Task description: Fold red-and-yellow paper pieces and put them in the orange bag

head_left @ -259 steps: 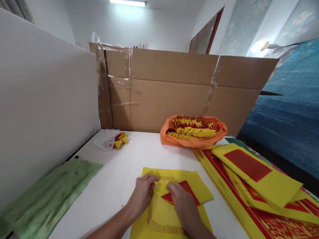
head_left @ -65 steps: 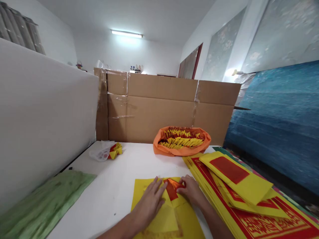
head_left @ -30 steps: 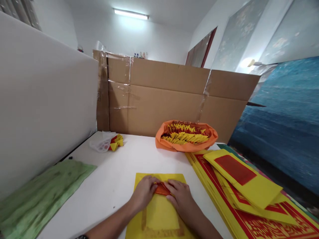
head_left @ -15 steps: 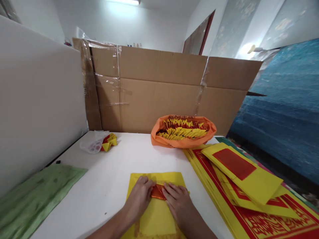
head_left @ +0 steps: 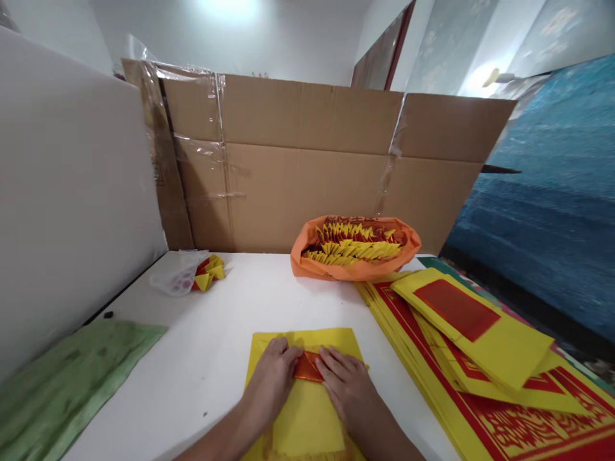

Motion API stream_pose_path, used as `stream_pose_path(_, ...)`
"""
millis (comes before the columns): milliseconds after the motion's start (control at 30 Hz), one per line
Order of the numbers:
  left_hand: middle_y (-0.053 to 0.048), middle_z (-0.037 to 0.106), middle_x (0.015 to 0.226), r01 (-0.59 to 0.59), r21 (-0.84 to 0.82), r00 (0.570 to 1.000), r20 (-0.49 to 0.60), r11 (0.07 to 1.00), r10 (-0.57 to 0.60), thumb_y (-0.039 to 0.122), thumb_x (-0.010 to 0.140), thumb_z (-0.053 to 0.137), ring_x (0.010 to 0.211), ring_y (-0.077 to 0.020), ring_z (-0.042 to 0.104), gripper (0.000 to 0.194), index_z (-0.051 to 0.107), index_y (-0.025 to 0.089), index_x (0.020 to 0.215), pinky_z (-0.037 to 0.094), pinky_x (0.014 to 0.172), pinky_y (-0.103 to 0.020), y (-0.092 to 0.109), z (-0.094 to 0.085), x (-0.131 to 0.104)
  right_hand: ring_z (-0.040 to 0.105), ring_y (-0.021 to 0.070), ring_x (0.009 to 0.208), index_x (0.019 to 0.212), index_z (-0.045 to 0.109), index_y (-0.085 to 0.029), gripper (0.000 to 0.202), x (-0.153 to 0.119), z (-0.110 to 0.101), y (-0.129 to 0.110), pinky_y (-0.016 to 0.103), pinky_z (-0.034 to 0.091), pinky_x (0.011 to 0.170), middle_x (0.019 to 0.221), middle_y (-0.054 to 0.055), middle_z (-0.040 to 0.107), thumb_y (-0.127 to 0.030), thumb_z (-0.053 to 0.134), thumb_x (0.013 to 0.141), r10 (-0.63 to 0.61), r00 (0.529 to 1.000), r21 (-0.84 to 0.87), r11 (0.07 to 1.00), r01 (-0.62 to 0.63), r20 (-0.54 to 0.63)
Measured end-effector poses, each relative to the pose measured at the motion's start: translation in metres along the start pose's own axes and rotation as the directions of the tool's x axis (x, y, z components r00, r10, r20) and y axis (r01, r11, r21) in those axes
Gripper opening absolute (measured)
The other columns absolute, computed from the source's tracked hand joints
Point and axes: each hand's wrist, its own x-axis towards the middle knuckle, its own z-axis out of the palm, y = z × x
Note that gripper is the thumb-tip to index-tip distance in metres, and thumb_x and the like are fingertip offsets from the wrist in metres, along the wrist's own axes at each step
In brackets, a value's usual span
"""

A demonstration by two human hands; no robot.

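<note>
At the near middle of the table, yellow paper (head_left: 312,416) lies flat with a small folded red-orange piece (head_left: 308,367) on its upper part. My left hand (head_left: 275,371) has its fingers curled together at the left end of the red-orange piece. Across from it, my right hand (head_left: 343,378) lies with fingers stretched over the right end of the piece, pressing it against the yellow paper. The piece's ends are hidden under the fingertips.
An orange bag (head_left: 317,271) full of folded yellow and red papers stands at the back. Large yellow and red sheets (head_left: 480,333) are stacked at right. A green cloth (head_left: 81,371), a clear plastic bag (head_left: 175,278) and folded papers (head_left: 209,272) lie left. Cardboard (head_left: 298,192) stands behind.
The camera view has shifted slightly. Both hands stay at the ends of the red-orange piece, with only slight movement of the fingers.
</note>
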Motion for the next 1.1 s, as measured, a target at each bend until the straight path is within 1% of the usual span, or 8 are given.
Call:
stream_pose_path(300,-0.007,0.056,0.08,-0.02,0.093,0.999,0.027,0.995,0.018,0.016,0.093,0.039,0.077,-0.0218,0.048,0.031,0.068,0.016,0.082,0.036,0.071,-0.034,-0.003,0.009,0.003,0.033,0.0239,0.14,0.148,0.033,-0.015,0.059,0.001,0.006,-0.006,0.041,0.039,0.109,0.15,0.009,0.039,-0.008,0.04,0.09,-0.062,0.991,0.147,0.988,0.045,0.118)
stream_pose_path(467,-0.006,0.055,0.085,-0.064,0.026,0.995,0.073,0.998,0.062,0.019,0.091,0.046,0.082,-0.0212,0.049,0.025,0.071,0.02,0.085,0.039,0.074,-0.033,-0.016,-0.004,0.003,0.017,0.0268,0.146,0.153,0.013,-0.022,0.073,0.008,-0.03,-0.014,0.047,0.027,0.116,0.158,0.007,0.015,-0.031,0.053,0.093,-0.084,0.948,0.313,0.95,-0.017,0.307)
stream_pose_path(533,-0.006,0.055,0.091,-0.089,0.0,0.991,0.104,0.996,0.088,0.019,0.085,0.056,0.087,-0.0222,0.05,0.023,0.072,0.024,0.101,0.039,0.078,-0.034,-0.027,-0.015,0.003,0.014,0.028,0.146,0.152,0.014,-0.03,0.077,0.009,-0.043,-0.016,0.049,0.026,0.116,0.159,0.005,0.008,-0.037,0.059,0.09,-0.092,0.937,0.347,0.937,-0.033,0.338)
stream_pose_path(633,-0.005,0.054,0.096,-0.115,-0.006,0.982,0.151,0.993,0.114,0.018,0.078,0.065,0.092,-0.0233,0.05,0.046,0.064,0.028,0.123,0.04,0.083,-0.035,-0.041,-0.032,0.005,0.011,0.0299,0.146,0.15,0.017,-0.038,0.079,0.009,-0.052,-0.017,0.053,0.025,0.115,0.16,0.004,0.002,-0.039,0.065,0.087,-0.093,0.934,0.358,0.933,-0.039,0.344)
stream_pose_path(733,-0.005,0.053,0.099,-0.078,0.063,0.976,0.209,0.995,0.063,0.025,0.073,0.072,0.095,-0.0255,0.049,0.05,0.065,0.029,0.122,0.04,0.084,-0.037,-0.04,-0.045,0.011,0.01,0.0297,0.146,0.15,0.016,-0.038,0.079,0.009,-0.052,-0.016,0.053,0.024,0.114,0.16,0.005,0.002,-0.043,0.064,0.087,-0.098,0.934,0.36,0.932,-0.035,0.344)
stream_pose_path(800,-0.006,0.054,0.102,-0.064,0.097,0.973,0.227,0.993,0.04,0.035,0.075,0.072,0.098,-0.0271,0.048,0.038,0.069,0.026,0.111,0.039,0.086,-0.039,-0.032,-0.048,0.021,0.008,0.03,0.146,0.151,0.016,-0.037,0.079,0.009,-0.05,-0.013,0.054,0.023,0.114,0.16,0.006,0.002,-0.049,0.062,0.088,-0.121,0.926,0.381,0.924,-0.027,0.357)
stream_pose_path(933,-0.005,0.062,0.094,-0.071,-0.008,0.944,0.323,0.997,0.07,0.032,0.089,0.052,0.088,-0.0198,0.055,0.022,0.068,0.019,0.096,0.042,0.082,-0.031,-0.012,-0.036,0.054,0.005,0.0303,0.146,0.151,0.021,-0.034,0.076,0.01,-0.048,-0.008,0.054,0.017,0.116,0.159,0.01,0.004,-0.056,0.057,0.088,-0.151,0.911,0.422,0.906,-0.028,0.384)
stream_pose_path(1100,0.001,0.067,0.069,-0.018,-0.07,0.874,0.484,0.997,0.05,0.021,0.063,0.076,0.063,-0.0152,0.059,0.02,0.071,0.016,0.082,0.043,0.058,-0.022,-0.004,-0.015,0.086,0.008,0.0285,0.147,0.147,0.035,-0.032,0.068,0.008,-0.045,-0.015,0.052,0.016,0.117,0.16,0.009,0.013,-0.054,0.059,0.087,-0.091,0.925,0.461,0.882,-0.097,0.369)
